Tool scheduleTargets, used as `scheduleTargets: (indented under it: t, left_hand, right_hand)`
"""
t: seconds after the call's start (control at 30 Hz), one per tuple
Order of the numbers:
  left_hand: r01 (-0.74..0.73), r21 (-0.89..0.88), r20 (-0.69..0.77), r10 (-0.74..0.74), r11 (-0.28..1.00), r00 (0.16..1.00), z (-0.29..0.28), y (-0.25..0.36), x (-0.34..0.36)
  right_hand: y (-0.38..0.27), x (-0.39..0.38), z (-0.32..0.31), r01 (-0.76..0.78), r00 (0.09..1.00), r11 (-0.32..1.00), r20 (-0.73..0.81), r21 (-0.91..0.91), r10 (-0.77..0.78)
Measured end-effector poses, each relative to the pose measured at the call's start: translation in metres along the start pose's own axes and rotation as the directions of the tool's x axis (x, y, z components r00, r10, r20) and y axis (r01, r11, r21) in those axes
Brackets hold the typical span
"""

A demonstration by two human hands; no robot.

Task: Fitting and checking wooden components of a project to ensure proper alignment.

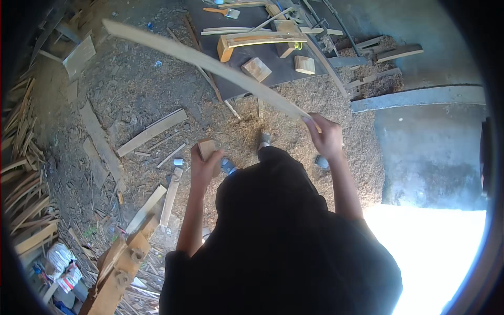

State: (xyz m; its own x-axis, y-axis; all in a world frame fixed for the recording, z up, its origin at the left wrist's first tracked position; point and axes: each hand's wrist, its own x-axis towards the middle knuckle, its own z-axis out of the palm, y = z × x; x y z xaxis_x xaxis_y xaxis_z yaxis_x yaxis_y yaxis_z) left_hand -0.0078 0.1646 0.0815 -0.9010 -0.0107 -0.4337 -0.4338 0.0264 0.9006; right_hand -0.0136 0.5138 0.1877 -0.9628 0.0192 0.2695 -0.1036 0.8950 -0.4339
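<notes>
A long thin wooden strip [210, 64] slants across the upper middle of the head view, its far end up at the left. My right hand [326, 135] is closed around the strip's near end and holds it up off the ground. In my left hand [202, 164] is a small brown wooden block [207, 147], gripped between thumb and fingers, with part of it hidden by the hand. The two pieces are apart from each other.
Ahead, a dark board [231, 86] bears wooden blocks [256, 69], strips and a paintbrush [222, 11]. Shavings and loose planks [152, 132] cover the ground. Wood scraps [31, 210] pile up at left; a heavy timber [118, 270] stands lower left. A wall rises at right.
</notes>
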Motion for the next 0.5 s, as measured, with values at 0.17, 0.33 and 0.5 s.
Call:
scheduleTargets:
  t: [0.17, 0.33, 0.5]
  left_hand:
    - [0.024, 0.045, 0.004, -0.025, 0.999, 1.000, 0.011, -0.001, 0.051]
    - [-0.102, 0.039, 0.091, 0.098, 0.994, 0.991, 0.054, 0.074, 0.098]
    - [-0.439, 0.446, 0.001, 0.490, 0.780, 0.872, 0.108, 0.144, 0.192]
  right_hand:
    - [0.044, -0.010, -0.024, -0.217, 0.945, 0.974, -0.238, 0.064, 0.226]
    - [0.102, 0.010, -0.023, -0.310, 0.887, 0.949, -0.345, 0.050, 0.308]
    - [0.172, 0.054, -0.001, -0.435, 0.820, 0.885, -0.334, 0.165, 0.466]
